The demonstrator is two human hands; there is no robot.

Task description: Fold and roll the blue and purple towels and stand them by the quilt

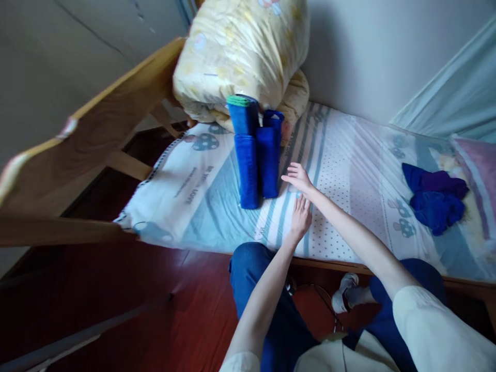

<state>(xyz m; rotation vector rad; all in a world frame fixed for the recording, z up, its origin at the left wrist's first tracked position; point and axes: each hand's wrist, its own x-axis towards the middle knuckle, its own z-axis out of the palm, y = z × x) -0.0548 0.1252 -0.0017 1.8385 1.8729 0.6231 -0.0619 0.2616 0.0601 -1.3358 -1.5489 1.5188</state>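
Note:
My left hand [301, 216] rests low over the bed, its fingers stretched out on or just above the striped sheet. Just beyond it, my right hand [297, 177] has its fingers spread, with nothing in them. Left of both hands, several folded blue cloths stand or lie close together: a front left one [247, 173], a front right one [268, 164] nearest my right hand, and others behind. A green folded edge [238, 100] tops the back left stack. Farther right lies a crumpled heap of blue and purple cloths [437, 206]. Neither hand touches any cloth.
A yellow patterned quilt [240, 57] is piled at the bed's left end, behind the blue cloths. The wooden bed frame [127, 88] rises on the left. A pink pillow [478, 175] lies at the right edge. The printed sheet [333, 217] covers the bed.

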